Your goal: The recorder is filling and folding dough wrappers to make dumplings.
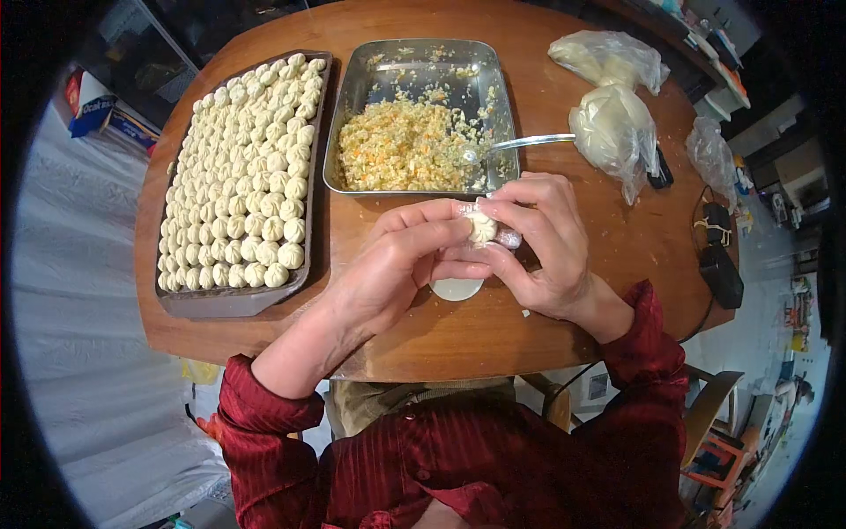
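Observation:
Between my two hands is a small pleated dumpling (484,228), its folds gathered at the top. The thumb and fingers of my left hand (413,244) press it from the left. My right hand (545,235) pinches it from the other side, with clear film visible around some fingertips. Below the hands, a round white disc (457,288) lies on the table, partly covered by my fingers. Just beyond them stands a metal pan (423,192) of chopped vegetable filling (403,149) with orange bits. A metal spoon (529,141) rests in it, its handle over the right rim.
A dark baking tray (307,264) with rows of pleated dumplings (244,178) occupies the wooden table's (423,344) left side. Dough in plastic bags (615,125) lies at the right back. Along the right edge are a crumpled bag (710,155) and a black power adapter (720,276) with its cable.

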### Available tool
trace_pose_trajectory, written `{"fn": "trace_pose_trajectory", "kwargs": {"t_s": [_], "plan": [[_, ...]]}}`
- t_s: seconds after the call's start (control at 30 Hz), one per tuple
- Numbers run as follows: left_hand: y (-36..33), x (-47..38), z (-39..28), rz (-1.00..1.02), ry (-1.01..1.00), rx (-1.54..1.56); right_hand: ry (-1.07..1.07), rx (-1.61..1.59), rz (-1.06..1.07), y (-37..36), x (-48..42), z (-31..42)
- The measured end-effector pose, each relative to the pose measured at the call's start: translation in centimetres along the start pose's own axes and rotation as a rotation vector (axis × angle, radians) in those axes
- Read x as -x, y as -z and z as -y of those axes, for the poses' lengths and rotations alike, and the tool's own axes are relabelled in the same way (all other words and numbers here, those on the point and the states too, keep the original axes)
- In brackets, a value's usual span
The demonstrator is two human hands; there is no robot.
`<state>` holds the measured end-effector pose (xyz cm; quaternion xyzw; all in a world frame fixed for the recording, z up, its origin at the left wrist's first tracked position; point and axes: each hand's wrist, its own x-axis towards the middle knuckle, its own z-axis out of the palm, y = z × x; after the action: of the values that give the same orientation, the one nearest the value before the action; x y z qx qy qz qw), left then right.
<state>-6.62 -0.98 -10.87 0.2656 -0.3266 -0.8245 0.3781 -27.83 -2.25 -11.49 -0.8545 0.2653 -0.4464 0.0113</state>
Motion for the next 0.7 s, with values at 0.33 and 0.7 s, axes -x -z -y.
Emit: {"fn": "trace_pose_trajectory", "kwargs": {"t_s": [0.33, 0.7], "plan": [[-0.25, 0.25, 0.41, -0.005, -0.03, -0.074, 0.023, -0.009, 0.02, 0.02, -0.16, 0.21], [0.09, 0.15, 0.79, 0.029, 0.018, -0.175, 0.028, -0.004, 0.101, -0.06, -0.43, 0.91]]}}
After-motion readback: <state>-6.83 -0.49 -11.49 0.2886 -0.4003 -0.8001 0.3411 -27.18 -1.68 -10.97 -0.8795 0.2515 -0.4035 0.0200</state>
